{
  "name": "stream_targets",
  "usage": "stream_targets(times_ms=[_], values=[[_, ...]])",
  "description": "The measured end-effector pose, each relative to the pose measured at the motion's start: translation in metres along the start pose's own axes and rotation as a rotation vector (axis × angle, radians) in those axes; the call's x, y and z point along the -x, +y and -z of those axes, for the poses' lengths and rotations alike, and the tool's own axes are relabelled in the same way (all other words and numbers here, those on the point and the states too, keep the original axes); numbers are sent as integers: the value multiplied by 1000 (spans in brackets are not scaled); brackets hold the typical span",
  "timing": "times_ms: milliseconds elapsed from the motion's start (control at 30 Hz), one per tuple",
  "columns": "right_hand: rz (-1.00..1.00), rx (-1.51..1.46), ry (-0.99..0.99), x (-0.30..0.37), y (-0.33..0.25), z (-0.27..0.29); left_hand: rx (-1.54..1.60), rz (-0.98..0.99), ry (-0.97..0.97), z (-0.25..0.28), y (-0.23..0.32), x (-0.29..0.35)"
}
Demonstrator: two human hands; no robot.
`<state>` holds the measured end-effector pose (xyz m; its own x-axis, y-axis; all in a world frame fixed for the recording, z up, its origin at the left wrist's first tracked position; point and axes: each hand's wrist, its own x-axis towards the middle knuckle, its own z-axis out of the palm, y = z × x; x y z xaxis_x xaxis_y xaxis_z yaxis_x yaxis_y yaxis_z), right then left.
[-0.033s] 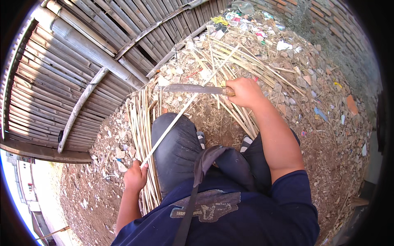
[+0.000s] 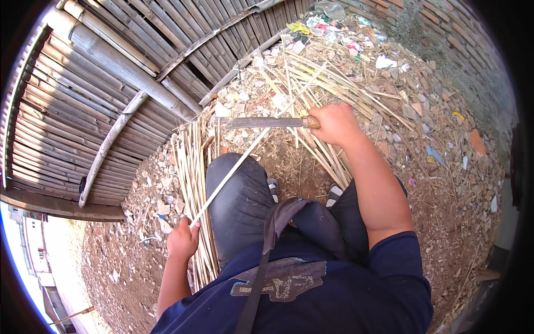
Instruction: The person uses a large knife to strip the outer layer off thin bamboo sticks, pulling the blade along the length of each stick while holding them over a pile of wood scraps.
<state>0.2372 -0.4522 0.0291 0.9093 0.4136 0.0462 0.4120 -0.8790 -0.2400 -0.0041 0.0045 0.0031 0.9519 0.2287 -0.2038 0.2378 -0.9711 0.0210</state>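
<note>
My right hand is closed round the wooden handle of a machete, whose long dark blade points left. That blade lies across a thin bamboo strip, hiding a short part of it. The strip slants from lower left over my left knee to the far right, ending above other strips. Its near end is gripped in my left hand, closed beside my left thigh. Next to that thigh a bundle of pale bamboo strips lies lengthwise on the ground. Whether the blade is touching the strip I cannot tell.
More bamboo strips are scattered ahead on stony ground. A bamboo slat wall stands at the left, a brick wall at the far right. Plastic litter and rubble lie between them. A dark bag rests at my lap.
The machete has shifted very slightly to the right along with my right hand. My left hand and the strip have hardly moved.
</note>
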Motion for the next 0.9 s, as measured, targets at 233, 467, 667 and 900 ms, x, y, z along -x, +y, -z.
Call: stream_targets(times_ms=[233,467,667,900], values=[[-106,105,-58,8,-19,16,129,-74,11,-3,-5,1],[136,39,-147,8,-77,-3,122,-71,-1,-2,5,1],[115,-89,-39,-4,-36,-27,155,-125,69,-31,-40,5],[-81,-84,69,-6,-41,-20,152,-93,36,-20,-15,7]])
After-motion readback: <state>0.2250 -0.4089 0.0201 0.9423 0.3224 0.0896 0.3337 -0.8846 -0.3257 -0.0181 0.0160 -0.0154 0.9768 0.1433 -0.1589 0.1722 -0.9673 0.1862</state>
